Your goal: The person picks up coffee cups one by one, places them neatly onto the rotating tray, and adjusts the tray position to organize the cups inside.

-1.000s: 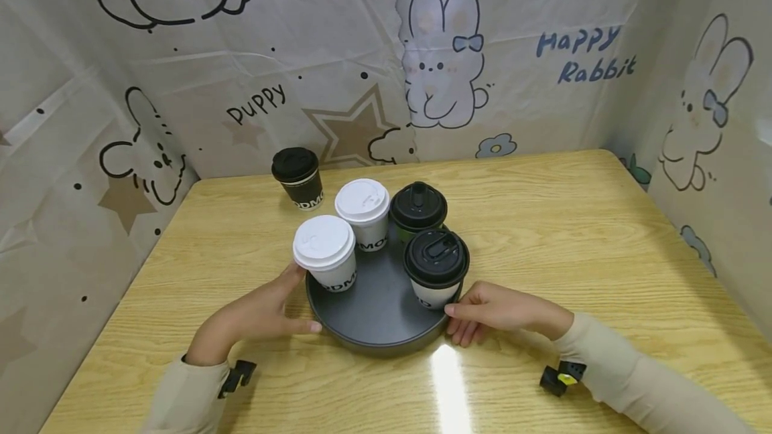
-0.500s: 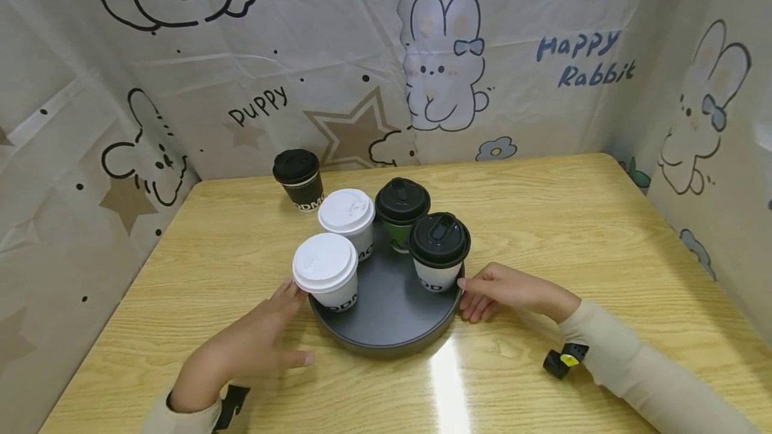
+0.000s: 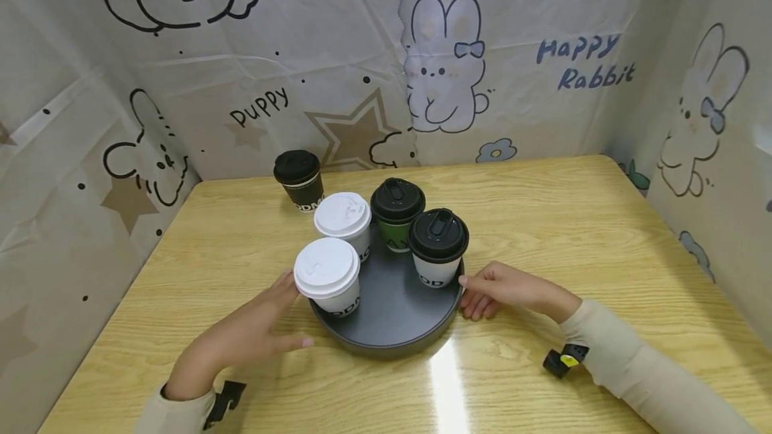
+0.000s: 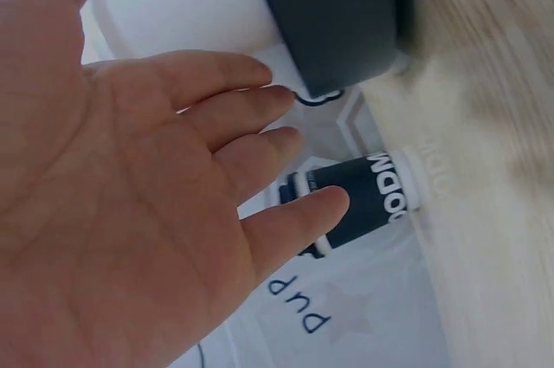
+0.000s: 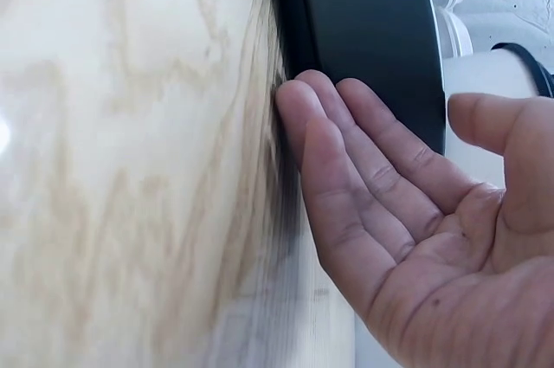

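Note:
A round dark grey tray (image 3: 386,310) sits on the wooden table (image 3: 573,233) and carries several lidded paper cups. A white-lidded cup (image 3: 327,276) stands at its front left and another (image 3: 342,220) behind it. A black-lidded green cup (image 3: 397,209) and a black-lidded white cup (image 3: 438,243) stand on the right. My left hand (image 3: 247,337) hovers flat beside the tray's left rim, its straight fingers (image 4: 260,117) near the front white cup and holding nothing. My right hand (image 3: 503,290) lays straight fingers (image 5: 346,151) against the tray's right wall (image 5: 363,39), thumb above the rim.
A black cup (image 3: 298,179) with a black lid stands off the tray at the back left, also seen past the left hand's fingers (image 4: 368,195). Cartoon-printed sheets (image 3: 422,52) wall in the table at the back and both sides.
The tray has turned counterclockwise: the front white cup came nearer, the right black-lidded cup went back. My left hand has come off the rim and drawn back; the right followed the rim.

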Tool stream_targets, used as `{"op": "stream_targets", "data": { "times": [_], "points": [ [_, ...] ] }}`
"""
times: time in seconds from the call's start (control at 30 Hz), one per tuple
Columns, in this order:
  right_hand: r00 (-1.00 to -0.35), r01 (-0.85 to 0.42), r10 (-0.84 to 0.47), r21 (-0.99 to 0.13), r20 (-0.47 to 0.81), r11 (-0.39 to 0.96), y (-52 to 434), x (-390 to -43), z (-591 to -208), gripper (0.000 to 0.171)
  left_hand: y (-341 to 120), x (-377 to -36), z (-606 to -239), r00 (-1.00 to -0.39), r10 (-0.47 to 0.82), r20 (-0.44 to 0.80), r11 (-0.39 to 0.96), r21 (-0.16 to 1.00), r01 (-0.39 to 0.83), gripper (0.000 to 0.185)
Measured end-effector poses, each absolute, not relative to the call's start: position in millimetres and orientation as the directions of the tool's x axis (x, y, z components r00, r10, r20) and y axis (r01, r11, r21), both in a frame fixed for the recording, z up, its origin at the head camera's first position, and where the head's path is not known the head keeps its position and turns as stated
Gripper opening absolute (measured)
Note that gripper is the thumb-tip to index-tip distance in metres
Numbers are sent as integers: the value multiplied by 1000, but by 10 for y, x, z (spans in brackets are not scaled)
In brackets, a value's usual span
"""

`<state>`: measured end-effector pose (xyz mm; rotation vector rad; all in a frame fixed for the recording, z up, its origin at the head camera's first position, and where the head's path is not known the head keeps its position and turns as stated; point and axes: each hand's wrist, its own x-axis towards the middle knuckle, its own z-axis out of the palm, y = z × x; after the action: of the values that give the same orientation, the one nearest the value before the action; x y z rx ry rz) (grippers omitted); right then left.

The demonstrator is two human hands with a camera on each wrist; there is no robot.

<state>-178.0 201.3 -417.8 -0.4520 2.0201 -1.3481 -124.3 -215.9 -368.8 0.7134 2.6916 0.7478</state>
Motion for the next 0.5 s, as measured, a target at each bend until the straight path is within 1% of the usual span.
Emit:
{"op": "stream_targets", "data": {
  "times": [0.27, 0.5],
  "points": [
    [-680, 40, -664, -920, -311, 389, 1934, -1675, -4163, 47, -2199, -1384, -3801, -837, 535, -116, 723, 576, 382, 100],
    [-681, 43, -661, -919, -314, 393, 1933, -1691, -4173, 46, -2165, -1417, -3818, -835, 538, -111, 727, 563, 393, 103]
  ]
}}
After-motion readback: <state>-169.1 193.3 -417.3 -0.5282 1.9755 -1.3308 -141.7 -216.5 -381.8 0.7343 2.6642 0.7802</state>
